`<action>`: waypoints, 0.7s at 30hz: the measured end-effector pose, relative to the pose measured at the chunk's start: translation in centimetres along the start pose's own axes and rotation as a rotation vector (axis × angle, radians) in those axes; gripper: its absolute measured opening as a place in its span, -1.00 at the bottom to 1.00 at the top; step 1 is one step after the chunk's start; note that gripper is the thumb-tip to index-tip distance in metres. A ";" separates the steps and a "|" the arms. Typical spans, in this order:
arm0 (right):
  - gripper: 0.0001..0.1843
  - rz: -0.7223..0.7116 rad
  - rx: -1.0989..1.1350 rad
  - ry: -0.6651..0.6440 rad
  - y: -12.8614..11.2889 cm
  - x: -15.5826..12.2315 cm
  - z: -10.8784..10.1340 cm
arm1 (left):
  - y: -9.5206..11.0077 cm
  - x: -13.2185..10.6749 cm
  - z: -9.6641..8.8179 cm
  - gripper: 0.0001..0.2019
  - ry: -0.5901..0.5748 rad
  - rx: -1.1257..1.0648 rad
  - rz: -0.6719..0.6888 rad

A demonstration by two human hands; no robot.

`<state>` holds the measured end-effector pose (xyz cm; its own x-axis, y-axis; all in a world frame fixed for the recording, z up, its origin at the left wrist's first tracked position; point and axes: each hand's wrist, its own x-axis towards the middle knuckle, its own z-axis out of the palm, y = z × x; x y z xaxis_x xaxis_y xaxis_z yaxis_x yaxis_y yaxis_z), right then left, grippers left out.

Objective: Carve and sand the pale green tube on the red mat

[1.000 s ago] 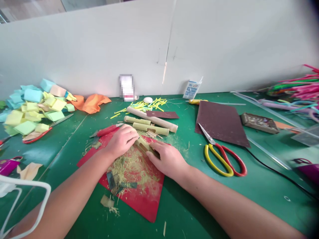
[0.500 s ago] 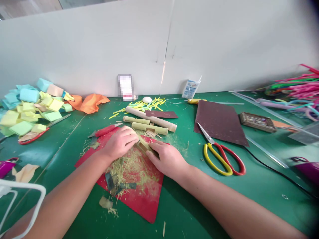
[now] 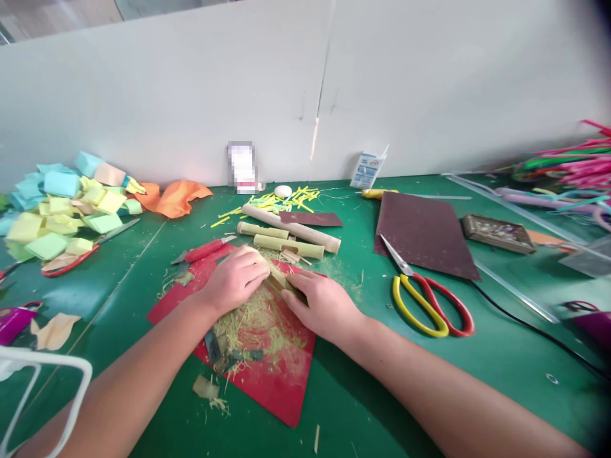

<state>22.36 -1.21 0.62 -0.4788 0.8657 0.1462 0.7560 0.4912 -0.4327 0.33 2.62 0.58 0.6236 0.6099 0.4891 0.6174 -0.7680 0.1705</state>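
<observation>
A short pale-green bamboo piece (image 3: pixel 280 278) lies on a red cutting mat (image 3: pixel 281 381) strewn with yellow-green shavings. My left hand (image 3: pixel 235 278) is curled over its left end, fingers closed; whether a tool is in that hand is hidden. My right hand (image 3: pixel 321 304) presses down on the right end with fingers closed around it. Both hands nearly touch over the piece.
Behind the mat lie two bamboo sticks (image 3: pixel 288 245), a wooden dowel (image 3: pixel 291 228) and a red-handled knife (image 3: pixel 204 250). Yellow-and-red scissors (image 3: pixel 426 298) and dark sandpaper (image 3: pixel 422 234) sit right. Coloured foam squares (image 3: pixel 57 210) pile up left, pipe cleaners (image 3: pixel 573 165) far right.
My left hand has slid slightly to the right along the bamboo piece, closer to my right hand. The right hand stays put.
</observation>
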 end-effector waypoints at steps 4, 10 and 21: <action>-0.77 0.009 0.003 -0.004 -0.1 0.0 -0.1 | -0.9 0.1 0.1 -0.83 0.077 -0.001 -0.070; -0.76 0.021 -0.015 -0.012 -0.1 -0.1 -0.2 | -1.2 -0.7 0.4 -0.82 0.299 -0.193 -0.358; -0.75 0.025 0.003 -0.035 -0.1 -0.1 -0.2 | 0.6 -0.6 -0.3 -0.65 0.508 -0.956 -0.902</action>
<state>22.42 -1.29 0.78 -0.4751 0.8738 0.1037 0.7666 0.4689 -0.4387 0.18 1.78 0.61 -0.1716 0.9781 0.1178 0.0192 -0.1163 0.9930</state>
